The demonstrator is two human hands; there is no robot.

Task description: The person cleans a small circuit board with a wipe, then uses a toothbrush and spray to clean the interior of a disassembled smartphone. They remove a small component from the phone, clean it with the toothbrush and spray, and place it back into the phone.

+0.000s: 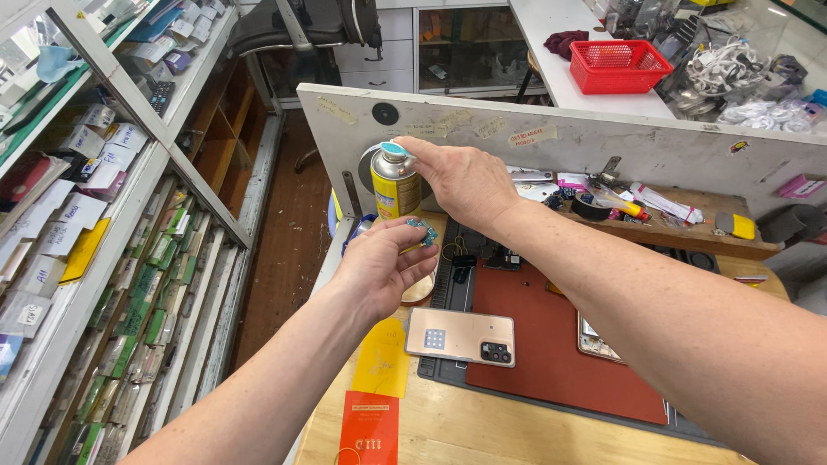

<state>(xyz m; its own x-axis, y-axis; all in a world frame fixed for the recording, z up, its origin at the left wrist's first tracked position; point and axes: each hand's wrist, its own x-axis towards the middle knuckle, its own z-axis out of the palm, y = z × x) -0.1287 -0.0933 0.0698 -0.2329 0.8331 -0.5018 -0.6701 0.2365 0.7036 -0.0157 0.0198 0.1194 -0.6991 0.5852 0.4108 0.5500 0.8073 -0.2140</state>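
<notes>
A wooden desk point(482, 430) carries a dark work mat with a red-brown pad point(551, 353) at its middle. A grey partition board point(551, 138) stands along the desk's far edge, and shelves of small boxed parts point(95, 224) run along the left. On the mat lies a rose-gold phone back cover point(460, 336), camera cutout facing up. Near the desk's front edge are a yellow sheet point(382, 357) and an orange-red packet point(369, 428). The right hand point(463, 179) is closed round the top of a yellow-and-silver spray can point(394, 182), one finger on its blue cap, the can upright just in front of the board. Just below the nozzle, the left hand point(379, 267) pinches a small blue-green circuit piece point(422, 230) between fingertips, held above the desk's left edge.
</notes>
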